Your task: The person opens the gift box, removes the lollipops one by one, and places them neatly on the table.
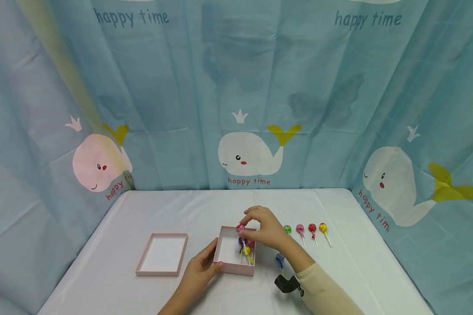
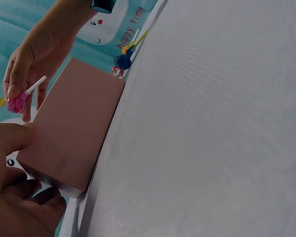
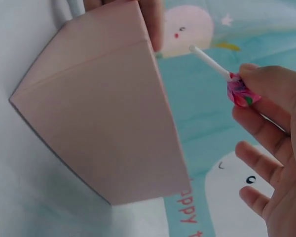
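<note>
A pink open-topped box [image 1: 236,268] stands on the white table, with several wrapped lollipops [image 1: 246,251] lying in its right part. My left hand [image 1: 199,267] grips the box at its left side, thumb at the front left corner. Over the box, my right hand [image 1: 265,227] pinches a pink lollipop [image 3: 242,93] by its wrapped head between thumb and index finger. Its white stick points away from the fingers in the right wrist view. The left wrist view shows the box wall [image 2: 71,123] from outside, hiding the contents.
Left of the box lies a shallow pink lid [image 1: 157,274]. To the right, a row holds a green lollipop [image 1: 287,229], a pink one, a red one and a yellow lollipop [image 1: 323,227]. Nearer my right forearm lies a blue lollipop [image 1: 280,259]. A whale-print curtain [image 1: 173,153] surrounds the table.
</note>
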Demonstrator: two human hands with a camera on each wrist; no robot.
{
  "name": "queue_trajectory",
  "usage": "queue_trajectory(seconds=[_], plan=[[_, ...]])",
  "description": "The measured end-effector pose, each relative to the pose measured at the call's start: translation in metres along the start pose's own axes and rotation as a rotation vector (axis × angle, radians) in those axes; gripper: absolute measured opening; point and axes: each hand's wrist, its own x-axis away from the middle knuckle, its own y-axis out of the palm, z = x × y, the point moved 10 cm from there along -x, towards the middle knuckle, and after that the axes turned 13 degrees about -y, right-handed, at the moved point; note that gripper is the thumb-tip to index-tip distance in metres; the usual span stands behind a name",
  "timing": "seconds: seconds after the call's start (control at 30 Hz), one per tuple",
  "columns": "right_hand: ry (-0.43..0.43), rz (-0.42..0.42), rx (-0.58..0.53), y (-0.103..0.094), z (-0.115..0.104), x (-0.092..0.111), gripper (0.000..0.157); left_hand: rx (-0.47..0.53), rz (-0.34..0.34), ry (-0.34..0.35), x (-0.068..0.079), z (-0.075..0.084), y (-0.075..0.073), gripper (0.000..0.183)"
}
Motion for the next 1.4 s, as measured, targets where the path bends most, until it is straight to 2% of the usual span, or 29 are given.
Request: queue_trajectory(seconds=[0.23,0.47,0.63,0.87,1.17,1.4], plan=[[0.055,0.048,0.006,-0.022,0.003,0.013,0.021,-0.08,0.054,-0.024,0.0,0.006,0.002,0.081],[0.003,0.105,-0.014,-0.043,0.0,0.025,0.024,-0.193,0.123,-0.061,-0.005,0.013,0.004,0.094],[0.032,0.127,0.0,-0.054,0.006,0.04,0.021,-0.26,0.133,-0.047,-0.009,0.02,0.009,0.101],[0.106,0.139,0.012,-0.066,0.017,0.062,0.022,-0.269,0.119,-0.063,-0.012,0.02,0.014,0.102],[0.172,0.133,0.077,-0.081,0.029,0.089,0.021,-0.273,0.118,-0.063,-0.013,0.02,0.014,0.101],[0.174,0.137,0.108,-0.091,0.033,0.106,0.023,-0.258,0.114,-0.074,-0.014,0.02,0.015,0.1]])
